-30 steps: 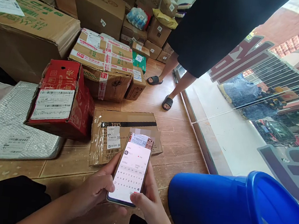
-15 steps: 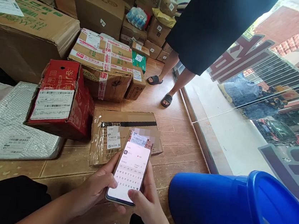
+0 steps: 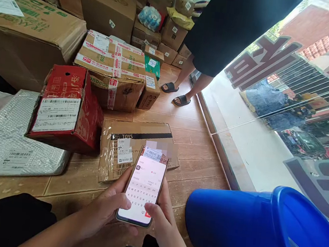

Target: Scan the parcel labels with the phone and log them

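I support the phone [image 3: 142, 190] with both hands at the near centre of the scene, screen facing me, its far end overlapping the near right part of the brown TOYS carton [image 3: 151, 130] in my view. The left hand [image 3: 112, 203] grips the left edge: its fingers curl behind the case, and its thumb lies over the lower left keys. The right hand [image 3: 163, 215] grips the right edge in the same manner, its thumb over the lower right keys, just above a red key. The fingers of both hands are closed around the phone; I cannot tell whether either thumb tip presses the glass. The screen displays a letter keyboard in its near half and a barcode label at its far end. The TOYS carton lies flat on the tiled floor [image 3: 200, 147]. To its left stands a red box [image 3: 65, 82] with a white label, beside a silver bubble-wrapped parcel [image 3: 3, 129]. Beyond the red box sits a carton with red-and-white tape [image 3: 103, 59]. A blue bin [image 3: 224, 221] occupies the near right. At the far side, a person in dark clothing [image 3: 237, 32] and dark sandals [image 3: 181, 100] stands beside the window [image 3: 234, 135].
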`<state>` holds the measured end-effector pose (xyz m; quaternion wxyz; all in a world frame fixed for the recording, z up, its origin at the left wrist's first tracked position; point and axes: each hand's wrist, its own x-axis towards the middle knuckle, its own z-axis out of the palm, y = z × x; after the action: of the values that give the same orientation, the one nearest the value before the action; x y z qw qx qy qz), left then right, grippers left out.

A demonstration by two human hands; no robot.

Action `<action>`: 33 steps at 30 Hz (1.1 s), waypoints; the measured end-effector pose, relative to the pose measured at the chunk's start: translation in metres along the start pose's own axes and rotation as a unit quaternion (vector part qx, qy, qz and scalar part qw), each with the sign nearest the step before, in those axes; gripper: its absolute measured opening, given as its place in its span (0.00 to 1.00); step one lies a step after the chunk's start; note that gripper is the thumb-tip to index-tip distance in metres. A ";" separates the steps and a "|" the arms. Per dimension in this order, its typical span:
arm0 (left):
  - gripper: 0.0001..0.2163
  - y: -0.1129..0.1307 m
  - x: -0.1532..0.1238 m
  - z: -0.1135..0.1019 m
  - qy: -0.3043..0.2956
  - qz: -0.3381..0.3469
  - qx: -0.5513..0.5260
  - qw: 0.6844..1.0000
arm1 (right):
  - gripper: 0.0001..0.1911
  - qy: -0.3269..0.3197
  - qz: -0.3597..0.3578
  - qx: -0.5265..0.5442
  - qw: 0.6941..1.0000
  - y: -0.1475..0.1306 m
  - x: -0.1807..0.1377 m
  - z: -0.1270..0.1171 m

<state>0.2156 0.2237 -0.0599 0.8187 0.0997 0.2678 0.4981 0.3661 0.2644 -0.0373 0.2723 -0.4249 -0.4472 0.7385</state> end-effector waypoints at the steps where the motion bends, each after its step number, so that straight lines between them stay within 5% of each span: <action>1: 0.45 0.000 0.000 -0.001 -0.002 0.002 0.003 1.000 | 0.29 0.005 -0.003 -0.008 1.000 0.002 0.000 -0.001; 17: 0.37 -0.002 0.001 -0.001 0.031 0.003 0.077 0.997 | 0.31 -0.023 -0.023 -0.011 0.999 -0.003 0.004 0.000; 22: 0.46 -0.004 0.003 -0.004 0.009 0.000 -0.005 1.000 | 0.33 -0.020 -0.009 0.011 1.000 0.002 0.004 -0.003; 26: 0.48 -0.009 0.008 -0.001 0.010 0.020 -0.056 0.998 | 0.38 0.044 0.055 0.052 0.996 0.015 -0.001 -0.007; 30: 0.47 -0.016 0.014 0.005 -0.053 0.030 -0.149 0.987 | 0.46 0.053 0.078 0.106 0.990 0.028 -0.004 -0.016; 33: 0.45 -0.022 0.019 0.006 -0.101 0.034 -0.210 0.972 | 0.47 0.051 0.061 0.030 0.996 0.031 -0.004 -0.028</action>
<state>0.2418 0.2303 -0.0709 0.8266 -0.0156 0.0697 0.5582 0.3921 0.2590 -0.0704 0.2616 -0.4806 -0.3836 0.7439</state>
